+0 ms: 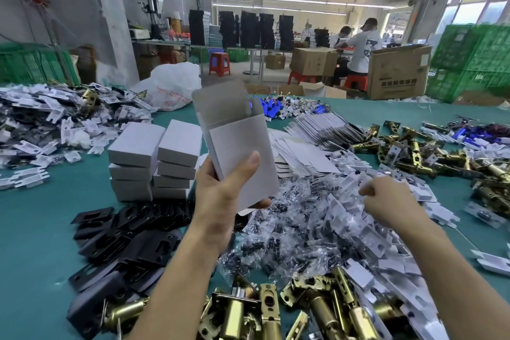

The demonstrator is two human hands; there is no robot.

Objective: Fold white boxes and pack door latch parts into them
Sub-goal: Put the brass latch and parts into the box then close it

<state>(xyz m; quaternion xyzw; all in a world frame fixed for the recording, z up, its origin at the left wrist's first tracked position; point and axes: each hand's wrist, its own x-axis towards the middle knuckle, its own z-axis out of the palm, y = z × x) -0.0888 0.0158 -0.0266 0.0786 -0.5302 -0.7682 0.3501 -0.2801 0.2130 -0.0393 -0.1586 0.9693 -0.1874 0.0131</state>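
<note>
My left hand (pixel 223 190) grips an upright white box (pixel 237 146) with its top flap open, held above the green table (pixel 36 229). My right hand (pixel 386 201) reaches down, fingers curled, into a pile of white card inserts (pixel 367 229); whether it holds one I cannot tell. Small clear bags of screws (pixel 287 232) lie in a heap between my arms. Brass door latches (pixel 303 309) lie in the foreground, and black strike plates (pixel 129 234) lie to the left. Two stacks of closed white boxes (pixel 157 160) stand behind the plates.
Flat unfolded box blanks (pixel 317 138) fan out at centre back. More brass latches (pixel 441 154) lie at right, and white inserts (pixel 49 121) pile up at left. A white plastic bag (pixel 174 85) sits behind. Two people work at a far bench among cardboard cartons (pixel 397 72) and green crates (pixel 474 61).
</note>
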